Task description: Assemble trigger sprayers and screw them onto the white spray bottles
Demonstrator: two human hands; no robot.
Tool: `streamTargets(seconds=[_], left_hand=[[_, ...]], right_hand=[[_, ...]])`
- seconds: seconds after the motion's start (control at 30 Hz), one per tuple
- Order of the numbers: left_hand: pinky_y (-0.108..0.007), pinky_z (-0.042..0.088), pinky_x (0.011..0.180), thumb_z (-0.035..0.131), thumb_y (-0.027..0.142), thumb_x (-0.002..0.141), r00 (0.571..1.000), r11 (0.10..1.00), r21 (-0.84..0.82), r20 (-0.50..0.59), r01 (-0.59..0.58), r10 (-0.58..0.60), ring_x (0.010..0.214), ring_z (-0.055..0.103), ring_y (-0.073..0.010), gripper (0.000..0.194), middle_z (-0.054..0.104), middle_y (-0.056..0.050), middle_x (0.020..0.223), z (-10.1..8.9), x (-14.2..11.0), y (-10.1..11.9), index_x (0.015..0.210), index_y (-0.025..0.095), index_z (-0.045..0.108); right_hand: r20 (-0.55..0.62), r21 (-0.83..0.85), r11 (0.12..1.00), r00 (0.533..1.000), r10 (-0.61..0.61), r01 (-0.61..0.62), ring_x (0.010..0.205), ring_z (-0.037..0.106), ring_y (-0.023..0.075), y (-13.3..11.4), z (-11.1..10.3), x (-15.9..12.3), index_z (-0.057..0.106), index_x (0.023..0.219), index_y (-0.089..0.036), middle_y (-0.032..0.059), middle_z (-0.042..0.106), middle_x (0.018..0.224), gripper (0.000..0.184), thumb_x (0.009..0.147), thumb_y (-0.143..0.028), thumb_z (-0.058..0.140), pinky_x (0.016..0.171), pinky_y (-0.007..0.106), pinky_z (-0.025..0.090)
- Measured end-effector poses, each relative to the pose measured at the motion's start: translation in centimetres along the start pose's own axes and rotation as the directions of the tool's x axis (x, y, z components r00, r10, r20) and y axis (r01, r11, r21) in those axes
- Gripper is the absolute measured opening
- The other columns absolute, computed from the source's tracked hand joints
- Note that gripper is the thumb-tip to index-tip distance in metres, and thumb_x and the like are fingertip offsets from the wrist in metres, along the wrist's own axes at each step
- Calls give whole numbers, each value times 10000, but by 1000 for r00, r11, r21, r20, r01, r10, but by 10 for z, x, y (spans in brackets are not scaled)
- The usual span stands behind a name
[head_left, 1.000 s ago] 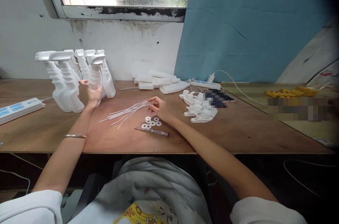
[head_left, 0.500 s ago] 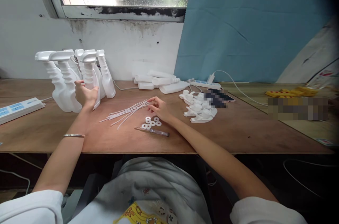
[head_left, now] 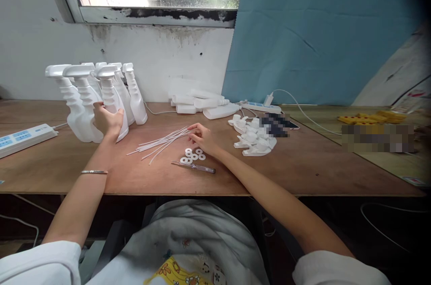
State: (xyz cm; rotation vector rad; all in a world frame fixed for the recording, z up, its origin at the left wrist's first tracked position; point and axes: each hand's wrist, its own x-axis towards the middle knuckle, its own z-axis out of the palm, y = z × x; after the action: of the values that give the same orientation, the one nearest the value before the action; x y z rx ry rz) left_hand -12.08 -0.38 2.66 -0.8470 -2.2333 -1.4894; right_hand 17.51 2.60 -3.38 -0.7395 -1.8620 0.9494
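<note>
"While encircling the front white spray bottle (head_left: 112, 98) in the left of the frame, opening the left hand (head_left: 109, 121) how far?"

"Only spanning the bottle's body: pressing the thumb along the right side, curling the fingers round the left, grasping from the near side."

"Holding it at what angle?"

"Holding it nearly upright, just beside other spray bottles (head_left: 88, 112)."

"And posing that arm how?"

"Slanting it up from the lower-left corner, wearing a thin bracelet (head_left: 94, 172) on the forearm."

"Doing what with the right hand (head_left: 201, 138)?"

"Bending the fingers loosely near the centre of the frame, meeting the right ends of some thin white tubes (head_left: 170, 137). Showing too little to tell between pinching and merely resting."

"Bringing that forearm in from where?"

"Stretching it diagonally from the lower right, pointing the fingertips leftward near white washers (head_left: 191, 156) and a screwdriver (head_left: 204, 169)."
</note>
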Motion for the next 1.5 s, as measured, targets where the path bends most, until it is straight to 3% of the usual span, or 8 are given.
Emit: streamTargets(seconds=[0.37,1.2,1.5], left_hand=[[-428,408,877,715,246,542,999,999,-34,-23,-23,23,1000,546,-265,618,554,-94,1079,6,6,-10,1067,139,405],[-468,385,921,702,180,560,1000,999,-32,14,1,-1,1075,501,-302,616,507,-135,1150,1,5,-6,1073,143,365],[-476,396,904,685,242,577,1000,1000,-17,24,10,-9,1076,502,-313,631,504,-154,1163,3,6,-9,1106,132,359]], right_hand=[[14,-31,999,1000,-10,11,492,519,75,4,0,1,516,898,-174,-26,599,622,176,732,-228,498,482,188,422],[45,-64,998,999,-13,16,500,528,69,6,0,0,537,898,-174,-25,611,636,178,734,-214,479,482,182,435],[54,-65,998,999,-10,14,494,523,70,7,1,0,539,876,-175,-24,606,633,165,727,-199,473,458,178,437]])
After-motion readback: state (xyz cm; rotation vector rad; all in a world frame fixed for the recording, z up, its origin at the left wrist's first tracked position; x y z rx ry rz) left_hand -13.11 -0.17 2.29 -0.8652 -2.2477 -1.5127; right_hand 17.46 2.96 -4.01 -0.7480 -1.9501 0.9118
